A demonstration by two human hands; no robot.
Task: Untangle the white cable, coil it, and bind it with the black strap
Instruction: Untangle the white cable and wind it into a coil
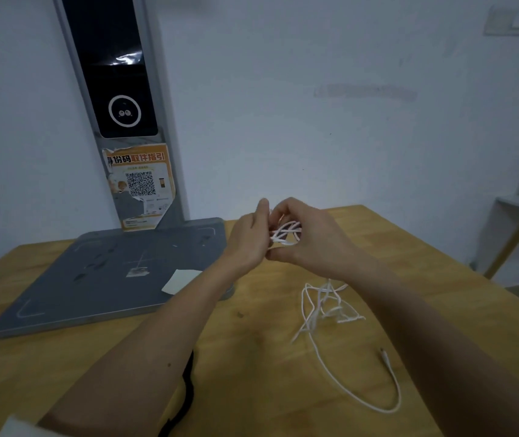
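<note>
One thin, smooth white cable (321,357) runs in two parts. A tangled bunch of its loops sits raised above the middle of the wooden table (267,335), and the rest hangs down to a loose snarl lying on the wood toward the right edge. From there a single strand curves along the near side and ends in a small, straight plug. The table top is light, grainy timber with a few dark knots.

Two bare hands meet at the raised bunch. The left hand (247,239) comes in from the near left, forearm stretched out, fingers curled against the loops with the thumb pointing up. The right hand (310,233) arches over the bunch from the right, its fingers bent round the strands and the thumb beneath. Both seem to pinch the cable, though motion blur hides exactly which loops each one holds.

One black strap (185,392), flat and matte, lies near the table's front edge, partly hidden under the left forearm.

A grey, scuffed metal base plate (94,279) rests toward the far left corner, with one upright column carrying a glossy black panel and a torn orange paper label.
</note>
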